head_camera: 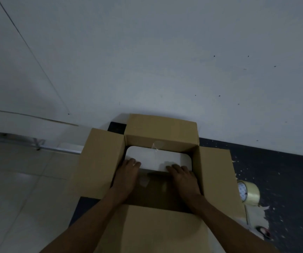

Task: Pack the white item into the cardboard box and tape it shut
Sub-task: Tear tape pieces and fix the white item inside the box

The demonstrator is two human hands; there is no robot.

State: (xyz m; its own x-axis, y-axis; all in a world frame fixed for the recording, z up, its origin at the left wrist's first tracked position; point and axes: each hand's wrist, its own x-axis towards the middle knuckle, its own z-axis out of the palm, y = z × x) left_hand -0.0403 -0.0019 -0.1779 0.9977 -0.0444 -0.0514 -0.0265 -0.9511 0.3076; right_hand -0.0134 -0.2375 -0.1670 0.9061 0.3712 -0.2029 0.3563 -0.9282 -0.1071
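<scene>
The item's [152, 157] near edge hides under both hands [128, 172]. The box's [99, 161] near flap and both forearms run off the bottom edge. A small object [263, 231] beside the tape [249, 192] is blurred.

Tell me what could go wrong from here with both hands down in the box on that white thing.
1. The white item sits toward the box's far wall, with bare floor nearer the person, so it may slide in transit.
2. All four flaps of the cardboard box stand open; the near flap could fold onto the left hand and right hand.
3. The tape roll sits outside, right of the box, so reaching for it means letting go of the flaps.
</scene>
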